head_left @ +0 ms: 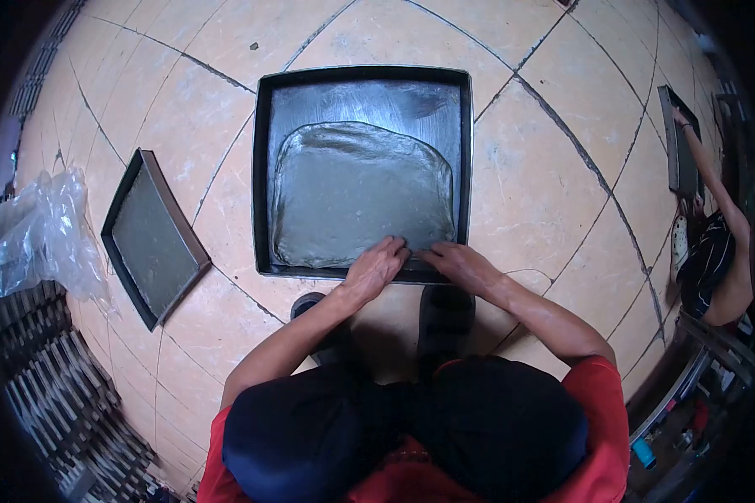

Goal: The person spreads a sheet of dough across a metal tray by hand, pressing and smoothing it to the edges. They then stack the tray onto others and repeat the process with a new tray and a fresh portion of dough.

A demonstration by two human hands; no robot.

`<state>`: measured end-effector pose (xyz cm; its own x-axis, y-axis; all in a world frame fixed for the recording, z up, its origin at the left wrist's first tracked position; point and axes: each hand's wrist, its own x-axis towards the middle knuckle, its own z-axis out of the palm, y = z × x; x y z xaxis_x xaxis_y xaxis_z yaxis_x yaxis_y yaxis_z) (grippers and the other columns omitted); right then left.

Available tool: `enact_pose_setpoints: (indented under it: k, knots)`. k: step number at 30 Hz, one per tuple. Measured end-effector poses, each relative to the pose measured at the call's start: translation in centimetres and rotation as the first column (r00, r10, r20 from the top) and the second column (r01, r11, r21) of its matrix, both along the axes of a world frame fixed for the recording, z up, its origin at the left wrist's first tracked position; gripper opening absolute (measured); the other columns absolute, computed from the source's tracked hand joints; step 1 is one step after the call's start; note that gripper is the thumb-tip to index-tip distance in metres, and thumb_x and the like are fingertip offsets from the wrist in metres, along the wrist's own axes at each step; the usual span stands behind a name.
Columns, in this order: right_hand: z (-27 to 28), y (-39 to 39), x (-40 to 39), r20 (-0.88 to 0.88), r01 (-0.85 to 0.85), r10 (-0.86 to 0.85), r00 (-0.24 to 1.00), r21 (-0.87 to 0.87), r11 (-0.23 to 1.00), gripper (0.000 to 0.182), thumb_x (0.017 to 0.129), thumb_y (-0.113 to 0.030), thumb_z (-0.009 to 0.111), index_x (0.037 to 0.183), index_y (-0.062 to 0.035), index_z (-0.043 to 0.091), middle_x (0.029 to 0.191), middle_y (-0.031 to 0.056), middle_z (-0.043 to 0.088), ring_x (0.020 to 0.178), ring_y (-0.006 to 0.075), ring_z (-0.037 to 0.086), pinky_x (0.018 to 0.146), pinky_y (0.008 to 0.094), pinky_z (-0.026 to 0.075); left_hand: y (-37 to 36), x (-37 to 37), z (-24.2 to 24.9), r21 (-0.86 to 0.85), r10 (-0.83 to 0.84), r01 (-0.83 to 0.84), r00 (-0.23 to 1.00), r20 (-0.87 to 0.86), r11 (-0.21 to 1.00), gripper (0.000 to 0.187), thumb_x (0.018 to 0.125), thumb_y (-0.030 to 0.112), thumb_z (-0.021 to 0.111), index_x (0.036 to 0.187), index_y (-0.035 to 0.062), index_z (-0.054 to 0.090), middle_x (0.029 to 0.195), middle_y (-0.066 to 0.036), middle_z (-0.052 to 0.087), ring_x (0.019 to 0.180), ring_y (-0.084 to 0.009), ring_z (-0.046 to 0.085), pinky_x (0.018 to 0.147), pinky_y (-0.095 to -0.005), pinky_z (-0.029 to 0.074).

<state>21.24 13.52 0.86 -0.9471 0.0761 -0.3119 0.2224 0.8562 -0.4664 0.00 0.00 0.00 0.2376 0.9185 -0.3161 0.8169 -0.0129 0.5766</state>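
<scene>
A large square dark metal tray point(362, 74) lies on the floor in front of my feet. In it spreads a smooth grey-green, dough-like slab point(361, 193) with rounded, slightly wrinkled edges. The slab covers the near and middle part, leaving a strip of shiny tray bottom along the far side. At the slab's near edge my left hand point(379, 267) has its fingers bent and closed on the soft material. Close beside it, my right hand point(457, 263) grips the same edge near the tray's near right corner. The undersides of the fingers are hidden.
To the left, a smaller tray point(176, 210) holds a flat grey layer, beside crumpled clear plastic point(46, 235). Dark slatted stacks point(67, 402) stand at lower left. At right, another person's arm point(713, 180) reaches to a tray point(679, 151). My shoes point(446, 323) are just behind the large tray.
</scene>
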Motion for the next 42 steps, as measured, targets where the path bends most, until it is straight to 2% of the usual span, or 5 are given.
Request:
enact_pose_setpoints:
  k: [5,14,17,26,42]
  knots:
    - [0.7,1.1,1.7,0.112,-0.165,0.164,0.980,-0.004,0.986,0.017,0.092,-0.011,0.062,0.103,-0.0026,0.073,0.109,0.0156,0.068,0.100,0.0332,0.072,0.086,0.0417,0.060,-0.1,1.7,-3.0,0.012,-0.017,0.014,0.940,0.341,1.000,0.024,0.097,0.013,0.059,0.114,-0.0015,0.067,0.112,-0.020,0.066,0.107,-0.0405,0.066,0.092,-0.0471,0.055]
    - [0.2,-1.1,3.2,-0.136,-0.083,0.118,0.984,0.244,0.966,0.022,0.096,-0.017,0.060,0.104,-0.0034,0.075,0.110,0.0069,0.067,0.108,0.0231,0.067,0.122,0.0421,0.036,-3.9,-3.1,1.1,-0.033,0.052,-0.046,0.976,0.213,0.998,0.029,0.107,0.025,0.057,0.112,-0.0018,0.065,0.105,-0.023,0.069,0.104,-0.0419,0.066,0.092,-0.0497,0.054]
    - [2.0,-0.8,3.1,0.177,-0.260,0.222,0.959,0.235,0.937,0.023,0.098,-0.016,0.057,0.102,-0.0022,0.075,0.119,0.0096,0.063,0.112,0.0215,0.064,0.127,0.0438,0.029,-4.7,-4.8,1.3,-0.050,0.098,-0.090,0.977,0.188,0.995,0.030,0.107,0.026,0.058,0.113,-0.0026,0.064,0.105,-0.023,0.068,0.106,-0.0420,0.066,0.094,-0.0486,0.054]
    - [0.9,-0.7,3.6,0.105,-0.108,0.095,0.990,0.130,0.986,0.028,0.100,-0.016,0.054,0.112,-0.0049,0.076,0.116,0.0096,0.066,0.111,0.0221,0.066,0.129,0.0500,0.024,-8.7,-9.5,2.3,-0.086,0.198,-0.185,0.962,0.186,0.979,0.034,0.107,0.030,0.057,0.113,-0.0034,0.064,0.107,-0.025,0.070,0.106,-0.0436,0.066,0.094,-0.0492,0.054]
    - [3.2,-1.5,1.2,0.171,-0.017,0.008,0.985,0.049,0.999,0.034,0.097,-0.026,0.061,0.116,0.0005,0.072,0.113,0.0220,0.070,0.106,0.0357,0.070,0.120,0.0487,0.040,-11.7,-13.3,2.7,0.040,0.378,-0.380,0.925,0.036,0.924,0.023,0.103,0.020,0.062,0.104,-0.0024,0.068,0.100,-0.023,0.070,0.098,-0.0417,0.068,0.088,-0.0472,0.055]
